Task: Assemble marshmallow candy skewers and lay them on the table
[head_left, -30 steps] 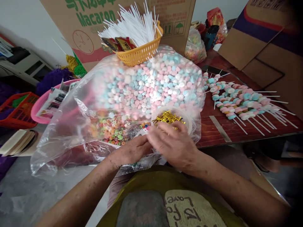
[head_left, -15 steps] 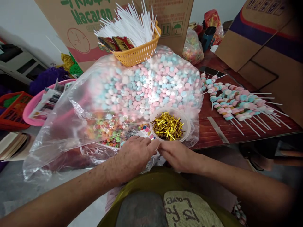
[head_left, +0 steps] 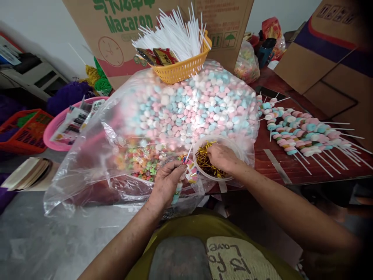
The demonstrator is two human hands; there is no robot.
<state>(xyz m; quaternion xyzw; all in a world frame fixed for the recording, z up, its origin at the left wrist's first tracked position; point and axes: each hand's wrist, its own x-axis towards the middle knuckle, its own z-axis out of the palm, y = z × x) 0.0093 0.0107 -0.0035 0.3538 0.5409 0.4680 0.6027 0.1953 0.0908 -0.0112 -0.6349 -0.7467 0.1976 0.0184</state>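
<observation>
My left hand (head_left: pixel 167 182) is closed around a marshmallow skewer (head_left: pixel 176 194); its white stick points up past my thumb, and blue and pale pieces show below my fingers. Clear wrapping with coloured print seems to be gathered at the grip. To the right, my right hand (head_left: pixel 223 157) reaches into a round clear plastic tub (head_left: pixel 240 149) of gold twist ties (head_left: pixel 205 163). Its fingers are bent together among the ties, with the tips partly hidden. Behind both hands lies a big clear bag of pink, blue and white marshmallows (head_left: pixel 186 105).
Finished marshmallow skewers (head_left: pixel 309 130) lie piled on the red table (head_left: pixel 247 184) at right. A yellow basket (head_left: pixel 182 70) of white sticks rests on the bag. Ring-shaped candies (head_left: pixel 142 163) show through plastic. Cardboard boxes (head_left: pixel 116 50) stand behind; a pink basin (head_left: pixel 52 136) is at left.
My hands were together in front of the tub. Now my right hand has moved up and right into the twist ties, while my left keeps hold of the skewer. The view has shifted left.
</observation>
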